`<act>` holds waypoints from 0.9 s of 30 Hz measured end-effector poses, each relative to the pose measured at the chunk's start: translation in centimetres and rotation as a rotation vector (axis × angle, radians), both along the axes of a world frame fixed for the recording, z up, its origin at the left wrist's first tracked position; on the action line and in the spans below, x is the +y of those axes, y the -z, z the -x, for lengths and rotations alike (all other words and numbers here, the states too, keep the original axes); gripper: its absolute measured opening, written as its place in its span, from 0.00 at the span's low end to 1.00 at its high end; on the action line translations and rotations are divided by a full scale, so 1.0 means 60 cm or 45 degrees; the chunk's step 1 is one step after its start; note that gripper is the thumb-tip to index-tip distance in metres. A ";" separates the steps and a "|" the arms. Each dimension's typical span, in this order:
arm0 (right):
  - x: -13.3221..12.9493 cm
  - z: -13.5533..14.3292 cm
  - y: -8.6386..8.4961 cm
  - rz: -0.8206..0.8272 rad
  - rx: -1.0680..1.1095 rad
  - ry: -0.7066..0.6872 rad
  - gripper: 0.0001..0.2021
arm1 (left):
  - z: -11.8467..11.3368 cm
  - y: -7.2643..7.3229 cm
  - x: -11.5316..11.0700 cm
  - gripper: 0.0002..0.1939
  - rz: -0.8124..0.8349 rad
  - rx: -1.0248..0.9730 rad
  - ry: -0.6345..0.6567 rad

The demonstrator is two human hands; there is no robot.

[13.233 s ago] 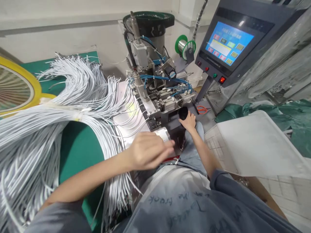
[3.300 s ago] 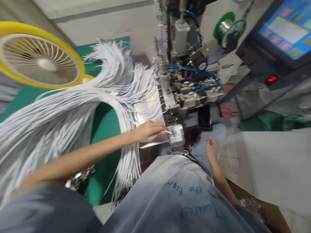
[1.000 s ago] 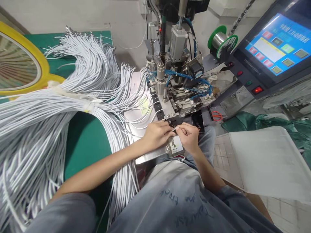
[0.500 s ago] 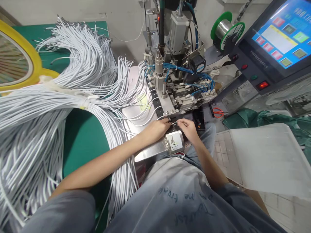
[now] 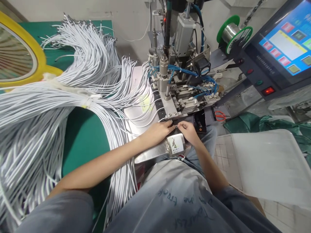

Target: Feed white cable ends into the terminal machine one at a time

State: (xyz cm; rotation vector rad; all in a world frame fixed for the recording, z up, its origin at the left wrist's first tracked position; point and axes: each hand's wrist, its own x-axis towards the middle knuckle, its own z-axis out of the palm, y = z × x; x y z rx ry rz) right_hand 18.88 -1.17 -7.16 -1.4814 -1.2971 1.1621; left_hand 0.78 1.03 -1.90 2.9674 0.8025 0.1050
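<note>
My left hand [image 5: 162,130] lies at the front of a bench machine [image 5: 170,105], its fingers closed and fingertips low over the dark fixture. What they hold is hidden; one white cable [image 5: 152,124] runs up to their upper edge. Facing it, my right hand [image 5: 189,131] pinches a small silver metal piece [image 5: 176,126] between thumb and forefinger. The two sets of fingertips almost meet at this piece. Several other white cables curve from the left into the machine's front. Just below my hands sits a metal cover with a white label [image 5: 176,144].
A large bundle of white cables [image 5: 94,58] covers much of the green table [image 5: 85,139] on my left, beside a yellow-rimmed fan [image 5: 41,61]. To the right are a solder wire spool [image 5: 230,32], a touchscreen [image 5: 286,42], red-handled scissors [image 5: 220,116] and a translucent bin [image 5: 269,161].
The view has shifted slightly, so the machine sits farther right and lower. Both hands stay at the fixture; the fingertips are a little closer together, with the silver piece showing between them.
</note>
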 end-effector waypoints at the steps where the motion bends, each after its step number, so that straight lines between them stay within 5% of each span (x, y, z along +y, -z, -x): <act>1: 0.001 0.000 0.001 0.006 0.004 -0.002 0.09 | -0.001 -0.002 -0.001 0.17 -0.017 0.024 0.001; 10: 0.005 0.004 -0.001 0.049 0.095 0.019 0.09 | 0.000 -0.008 -0.009 0.19 -0.057 0.072 -0.032; 18: 0.010 -0.002 0.001 0.058 -0.017 -0.160 0.11 | 0.007 -0.045 -0.021 0.10 0.053 0.228 -0.158; 24: -0.069 0.027 -0.047 -0.339 -0.364 0.296 0.10 | 0.012 -0.048 -0.018 0.14 -0.021 0.289 -0.381; 27: -0.120 0.090 -0.065 -0.347 -0.280 -0.028 0.08 | 0.016 -0.046 -0.014 0.16 -0.025 0.304 -0.425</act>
